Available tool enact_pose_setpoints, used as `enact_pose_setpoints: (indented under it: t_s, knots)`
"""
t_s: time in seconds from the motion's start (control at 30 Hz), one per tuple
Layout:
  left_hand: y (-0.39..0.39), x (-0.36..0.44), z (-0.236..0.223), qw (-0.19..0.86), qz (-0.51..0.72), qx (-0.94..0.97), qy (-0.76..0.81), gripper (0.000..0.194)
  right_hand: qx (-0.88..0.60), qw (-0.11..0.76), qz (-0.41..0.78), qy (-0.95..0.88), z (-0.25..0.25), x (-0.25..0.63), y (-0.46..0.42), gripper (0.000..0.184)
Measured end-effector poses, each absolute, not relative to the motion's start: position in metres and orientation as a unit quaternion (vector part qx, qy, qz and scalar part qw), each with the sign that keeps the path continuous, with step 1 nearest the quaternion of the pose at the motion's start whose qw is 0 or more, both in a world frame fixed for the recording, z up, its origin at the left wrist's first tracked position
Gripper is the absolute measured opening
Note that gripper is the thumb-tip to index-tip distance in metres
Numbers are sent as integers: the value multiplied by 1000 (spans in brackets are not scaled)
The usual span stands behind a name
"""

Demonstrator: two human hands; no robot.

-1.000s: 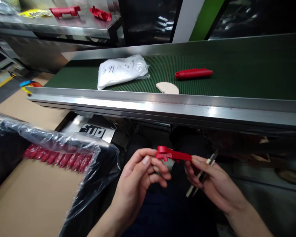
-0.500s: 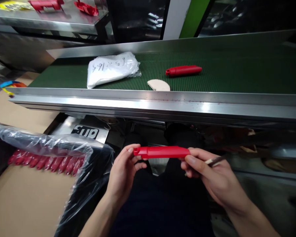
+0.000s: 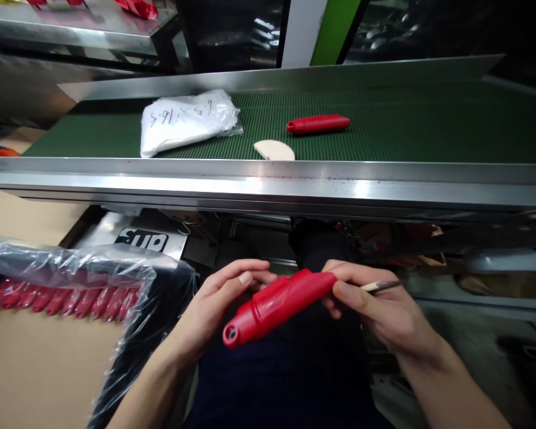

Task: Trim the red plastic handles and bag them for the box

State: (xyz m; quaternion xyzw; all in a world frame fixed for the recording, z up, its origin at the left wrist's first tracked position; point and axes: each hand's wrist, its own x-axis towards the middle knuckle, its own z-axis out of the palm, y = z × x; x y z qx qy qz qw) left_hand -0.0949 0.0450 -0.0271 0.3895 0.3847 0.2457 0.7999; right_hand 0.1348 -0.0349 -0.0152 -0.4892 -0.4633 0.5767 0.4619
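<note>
A long red plastic part (image 3: 281, 305) with a round hole at its near end is held up in front of my lap. My right hand (image 3: 384, 310) pinches its far right end between thumb and fingers. A thin stick-like tool (image 3: 379, 286), pale and dark brown, also lies in that hand; its kind is unclear. Beside and behind the part, my left hand (image 3: 218, 298) has its fingers stretched out and is not wrapped round it. Some left fingertips are hidden by the part, so I cannot tell whether they touch it.
Ahead runs a green conveyor belt (image 3: 384, 134) with a metal edge (image 3: 205, 185). It carries a white plastic bag pack (image 3: 183, 125), a pale half-round piece (image 3: 274, 150) and another red part (image 3: 319, 124). At left, a plastic-lined box (image 3: 75, 256) holds several red parts (image 3: 89, 302).
The red part has turned from level to slanted, its holed end swinging down toward me. My left fingers have left that end. The whole view has shifted slightly right.
</note>
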Motion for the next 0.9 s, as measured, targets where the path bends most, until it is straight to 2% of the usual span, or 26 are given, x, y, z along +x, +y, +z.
enact_pose_setpoints:
  t_s: [0.13,0.4,0.53,0.7,0.77,0.83,0.9]
  knots:
    - [43,-92,-24,824,182,412,344,23,-470,461,565,-497,-16,138,-31,20]
    - [42,-86,-26,832,157,408,341,25,-486,469,564,-476,-28,141,-29,19]
    - [41,-80,-29,812,189,418,361,29,-502,430,576,-481,-19,140,-24,20]
    - [27,-66,-28,846,177,398,308,33,-526,373,595,-480,-15,135,-18,23]
    - [20,-61,-26,845,213,357,338,26,-566,389,549,-476,-16,133,-18,20]
    - [14,-57,-24,842,259,301,364,19,-603,407,476,-494,-15,132,-19,31]
    - [10,-55,-20,843,288,264,371,15,-617,392,411,-546,-9,130,-21,32]
